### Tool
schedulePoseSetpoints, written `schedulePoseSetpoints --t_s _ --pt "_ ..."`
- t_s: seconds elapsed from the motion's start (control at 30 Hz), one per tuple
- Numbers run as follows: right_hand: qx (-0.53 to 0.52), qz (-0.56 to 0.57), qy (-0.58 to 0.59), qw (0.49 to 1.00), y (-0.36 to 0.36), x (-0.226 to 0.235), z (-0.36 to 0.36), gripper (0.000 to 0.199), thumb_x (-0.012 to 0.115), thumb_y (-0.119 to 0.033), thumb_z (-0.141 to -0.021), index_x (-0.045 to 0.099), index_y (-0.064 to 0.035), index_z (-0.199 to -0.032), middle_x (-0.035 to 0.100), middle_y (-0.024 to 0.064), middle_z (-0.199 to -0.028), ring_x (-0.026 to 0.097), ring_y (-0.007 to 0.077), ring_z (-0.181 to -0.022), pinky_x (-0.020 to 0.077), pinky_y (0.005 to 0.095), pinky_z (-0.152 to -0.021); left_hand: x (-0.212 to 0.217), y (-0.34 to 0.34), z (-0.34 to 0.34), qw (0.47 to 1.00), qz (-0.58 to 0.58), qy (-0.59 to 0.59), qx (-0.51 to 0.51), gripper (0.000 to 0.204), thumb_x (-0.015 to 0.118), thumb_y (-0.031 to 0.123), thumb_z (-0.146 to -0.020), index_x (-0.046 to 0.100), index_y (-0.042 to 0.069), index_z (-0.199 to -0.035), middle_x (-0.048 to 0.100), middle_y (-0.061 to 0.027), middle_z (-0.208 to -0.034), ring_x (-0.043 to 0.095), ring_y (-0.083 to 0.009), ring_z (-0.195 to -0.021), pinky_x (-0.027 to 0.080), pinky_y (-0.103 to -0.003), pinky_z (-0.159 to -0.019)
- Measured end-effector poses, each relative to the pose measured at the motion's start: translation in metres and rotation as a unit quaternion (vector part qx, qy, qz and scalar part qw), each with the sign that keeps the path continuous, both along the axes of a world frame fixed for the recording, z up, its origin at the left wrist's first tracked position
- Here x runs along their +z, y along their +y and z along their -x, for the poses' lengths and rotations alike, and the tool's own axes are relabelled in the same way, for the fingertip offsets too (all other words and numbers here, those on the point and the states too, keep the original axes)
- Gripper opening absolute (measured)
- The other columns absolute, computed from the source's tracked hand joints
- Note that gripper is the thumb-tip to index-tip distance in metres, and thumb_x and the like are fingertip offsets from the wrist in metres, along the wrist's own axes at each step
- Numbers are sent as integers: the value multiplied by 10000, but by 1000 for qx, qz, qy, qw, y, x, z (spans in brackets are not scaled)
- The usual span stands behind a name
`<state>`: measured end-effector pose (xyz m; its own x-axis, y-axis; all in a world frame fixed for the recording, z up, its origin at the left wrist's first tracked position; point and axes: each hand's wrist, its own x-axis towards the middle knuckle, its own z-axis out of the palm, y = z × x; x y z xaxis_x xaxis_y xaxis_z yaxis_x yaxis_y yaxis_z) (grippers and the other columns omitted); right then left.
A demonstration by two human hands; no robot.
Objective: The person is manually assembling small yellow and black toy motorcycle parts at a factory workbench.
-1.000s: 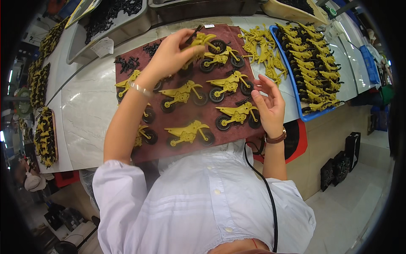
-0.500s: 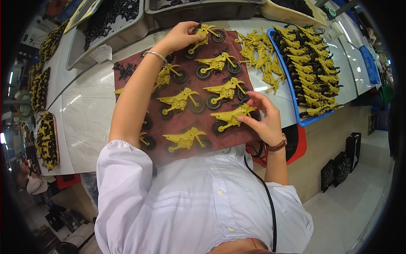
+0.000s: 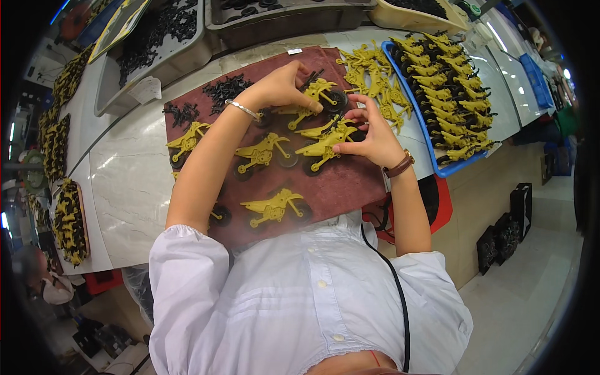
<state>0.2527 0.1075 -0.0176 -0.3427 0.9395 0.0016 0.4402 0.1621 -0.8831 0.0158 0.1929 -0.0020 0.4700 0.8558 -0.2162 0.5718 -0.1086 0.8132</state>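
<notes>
My left hand (image 3: 284, 87) is closed on a yellow toy motorcycle (image 3: 322, 89) with black wheels, near the far right of the maroon mat (image 3: 344, 194). My right hand (image 3: 380, 139) pinches a second toy motorcycle (image 3: 324, 149) between thumb and fingers, just nearer to me. Another yellow body (image 3: 312, 132) shows right behind that one, partly covered. More toy motorcycles lie on the mat: one in the middle (image 3: 262, 150), one near its front edge (image 3: 272, 207) and one at its left (image 3: 187, 140). My left forearm hides part of the mat.
A blue tray (image 3: 431, 165) at the right holds rows of toy motorcycles. Loose yellow parts (image 3: 375, 78) lie between mat and tray. Small black parts (image 3: 226, 90) sit on the mat's far left. Grey bins (image 3: 112, 87) and a cream bin (image 3: 381, 15) stand along the back.
My right hand has moved away from me and left with its motorcycle. My left hand has come nearer and right with its own. The far part of the mat now shows black parts.
</notes>
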Motion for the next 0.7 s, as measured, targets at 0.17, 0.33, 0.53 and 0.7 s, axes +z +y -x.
schedulePoseSetpoints --t_s 0.17,0.33,0.53,0.7 --pt "21 38 44 998 -2 -8 -9 1033 902 -169 -518 307 -107 -1360 469 33 -1036 475 126 -965 390 270 -885 -9 -9 -11 994 46 -96 -23 437 847 254 -607 674 -21 -900 645 -55 -784 585 -114 -684 469 -258 -632" --pt "22 37 152 987 -9 -8 -11 1124 897 -106 -503 203 -134 -1387 451 76 -1129 469 138 -957 432 286 -855 16 -15 -11 997 25 -73 -24 502 817 168 -685 598 -12 -1100 641 -7 -920 573 -65 -800 473 -221 -704" --pt "113 -13 102 988 -10 -1 -21 941 839 -145 -542 322 -117 -1328 531 71 -1061 548 211 -973 454 324 -853 23 -2 -16 983 12 -163 78 438 812 145 -690 600 0 -1046 630 -12 -898 576 -79 -760 480 -240 -667" --pt "160 -44 66 984 -12 32 -42 666 759 -136 -547 469 -51 -1141 545 86 -1009 543 219 -974 432 331 -880 25 5 -26 986 -20 -164 37 453 811 123 -689 593 -8 -1064 633 -21 -918 583 -86 -790 483 -243 -706"
